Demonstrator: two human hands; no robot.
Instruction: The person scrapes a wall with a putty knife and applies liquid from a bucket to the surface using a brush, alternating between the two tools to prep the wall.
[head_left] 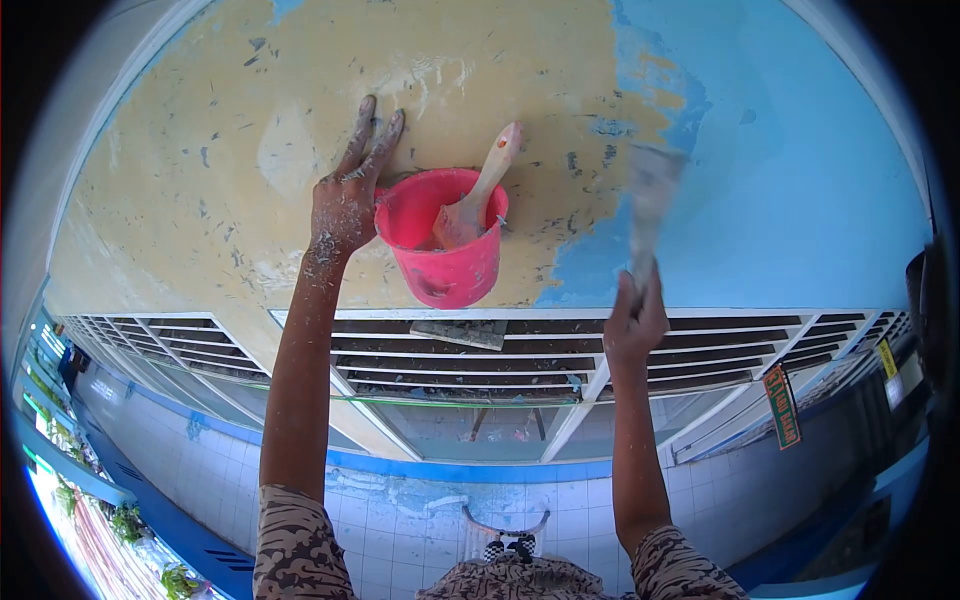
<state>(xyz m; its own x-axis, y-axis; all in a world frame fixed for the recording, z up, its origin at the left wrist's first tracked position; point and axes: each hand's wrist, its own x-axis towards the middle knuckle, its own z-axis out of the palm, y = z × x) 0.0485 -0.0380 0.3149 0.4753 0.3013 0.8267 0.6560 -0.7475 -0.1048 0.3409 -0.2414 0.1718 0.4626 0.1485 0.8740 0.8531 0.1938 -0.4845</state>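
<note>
My left hand (345, 200) is raised against the wall (200, 180), two fingers stretched onto the yellowish scraped surface, while it holds a pink bucket (445, 250) by its rim. A paint-caked brush (480, 190) stands in the bucket, handle up. My right hand (635, 320) grips the handle of a wide scraper or putty knife (650, 195), whose blurred blade lies against the wall at the border between the scraped area and the blue paint (800, 180).
Below the wall runs a row of louvred vents (500, 360) over windows. A flat scrap lies on the vent ledge (460, 333). A tiled white wall with blue trim (420, 500) lies far below. A small sign (782, 405) hangs at right.
</note>
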